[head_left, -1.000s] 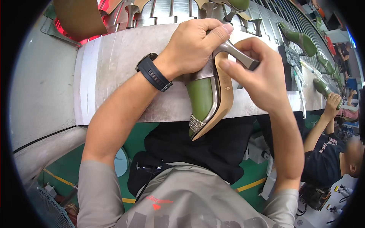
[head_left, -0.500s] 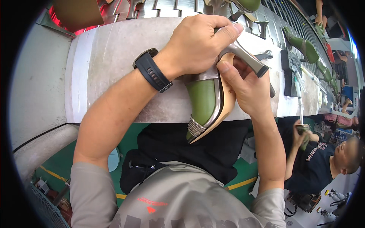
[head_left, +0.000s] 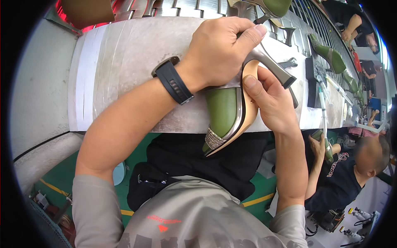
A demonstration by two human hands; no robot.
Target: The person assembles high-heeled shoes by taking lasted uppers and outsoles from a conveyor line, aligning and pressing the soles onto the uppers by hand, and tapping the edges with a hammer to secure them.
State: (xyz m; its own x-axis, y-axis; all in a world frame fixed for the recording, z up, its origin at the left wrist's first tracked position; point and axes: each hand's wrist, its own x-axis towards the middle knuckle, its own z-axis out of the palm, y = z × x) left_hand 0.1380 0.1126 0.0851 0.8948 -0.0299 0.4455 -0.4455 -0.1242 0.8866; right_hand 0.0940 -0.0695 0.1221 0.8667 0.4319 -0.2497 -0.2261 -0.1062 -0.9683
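A high-heeled shoe (head_left: 222,108) on a green last hangs toe down over the near edge of the pale workbench (head_left: 136,53). It has a tan sole, a metallic grey edge, a glittering band near the toe and a tall grey heel (head_left: 271,64). My left hand (head_left: 225,49), with a dark watch on its wrist, is closed around the back of the shoe near the heel. The thumb and fingers of my right hand (head_left: 273,103) pinch the sole's arch beneath the heel. My fingers hide part of the shoe's back.
Beyond the bench runs a metal-slat conveyor (head_left: 186,8) with green lasted shoes (head_left: 328,53) and loose heels (head_left: 285,32). A wrench (head_left: 289,63) lies right of my hands, near a black block (head_left: 313,82) and syringes (head_left: 322,97). At right, a co-worker (head_left: 341,177) handles a green shoe.
Both my hands and the heel end of the shoe have shifted slightly right; my grip stays much the same. The co-worker's hands and green shoe have changed position.
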